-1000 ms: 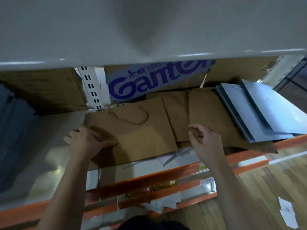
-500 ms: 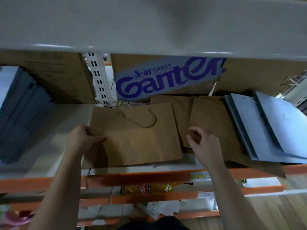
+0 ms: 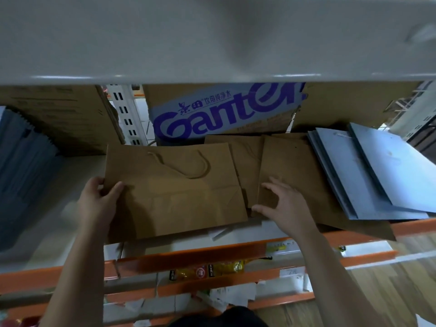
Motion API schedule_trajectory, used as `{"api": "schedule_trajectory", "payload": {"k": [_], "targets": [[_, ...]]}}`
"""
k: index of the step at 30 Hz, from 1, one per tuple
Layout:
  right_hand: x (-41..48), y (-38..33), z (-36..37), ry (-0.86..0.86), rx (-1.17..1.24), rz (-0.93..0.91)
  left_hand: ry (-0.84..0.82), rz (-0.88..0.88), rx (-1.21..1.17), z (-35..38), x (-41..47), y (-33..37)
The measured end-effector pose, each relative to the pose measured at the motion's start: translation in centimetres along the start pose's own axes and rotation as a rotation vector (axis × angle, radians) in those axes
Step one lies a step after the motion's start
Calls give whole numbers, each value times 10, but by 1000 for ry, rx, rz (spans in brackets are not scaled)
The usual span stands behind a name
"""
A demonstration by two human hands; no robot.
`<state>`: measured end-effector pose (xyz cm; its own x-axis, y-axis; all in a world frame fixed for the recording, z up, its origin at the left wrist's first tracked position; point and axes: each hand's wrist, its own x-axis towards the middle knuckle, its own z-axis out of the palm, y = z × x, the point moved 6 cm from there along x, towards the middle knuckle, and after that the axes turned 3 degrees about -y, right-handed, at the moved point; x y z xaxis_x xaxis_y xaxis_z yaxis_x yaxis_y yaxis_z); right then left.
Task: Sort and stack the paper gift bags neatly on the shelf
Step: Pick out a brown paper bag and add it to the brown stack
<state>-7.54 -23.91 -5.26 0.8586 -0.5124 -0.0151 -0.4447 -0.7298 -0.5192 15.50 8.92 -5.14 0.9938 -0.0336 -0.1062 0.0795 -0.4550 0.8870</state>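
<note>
A flat brown paper gift bag (image 3: 179,192) with a cord handle lies on the white shelf (image 3: 77,175). My left hand (image 3: 99,204) grips its left edge, thumb on top. To its right lie more brown bags (image 3: 292,171), overlapping one another. My right hand (image 3: 285,204) rests on them with fingers spread, the thumb at their near left corner. A stack of light blue gift bags (image 3: 368,171) lies over the right end of the brown ones.
A Ganten cardboard box (image 3: 224,112) and plain cartons (image 3: 59,116) stand behind the bags. Dark folded bags (image 3: 23,166) fill the far left. A grey upper shelf (image 3: 212,38) hangs overhead. Orange shelf rails (image 3: 188,256) run below, above wooden floor (image 3: 401,291).
My left hand has shifted its hold on the big brown bag's left edge. My right hand opened from curled fingers and now lies spread on the right brown bags. The camera tilted.
</note>
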Motion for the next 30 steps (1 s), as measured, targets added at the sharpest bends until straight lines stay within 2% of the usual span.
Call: {"api": "schedule_trajectory", "payload": {"k": [3, 5, 9, 11, 17, 22, 26, 30], "targets": [[0, -5, 0, -13, -35, -47, 13, -1, -30, 1, 2, 1], [1, -12, 4, 41, -42, -92, 25, -8, -43, 0, 3, 1], [-1, -27, 9, 324, -34, -194, 33, -20, -58, 0, 3, -2], [-2, -37, 4, 394, 3, -234, 34, -24, -42, -2, 4, -3], [3, -77, 23, 311, 87, -352, 49, -52, 7, -14, 6, -9], [-1, -135, 51, 191, 113, -539, 60, -46, 59, -26, 7, -14], [-9, -178, 77, 80, 106, -676, 57, -59, 59, -32, 8, -20], [-11, -192, 107, 8, 37, -715, 74, -58, 74, -35, 11, -26]]}}
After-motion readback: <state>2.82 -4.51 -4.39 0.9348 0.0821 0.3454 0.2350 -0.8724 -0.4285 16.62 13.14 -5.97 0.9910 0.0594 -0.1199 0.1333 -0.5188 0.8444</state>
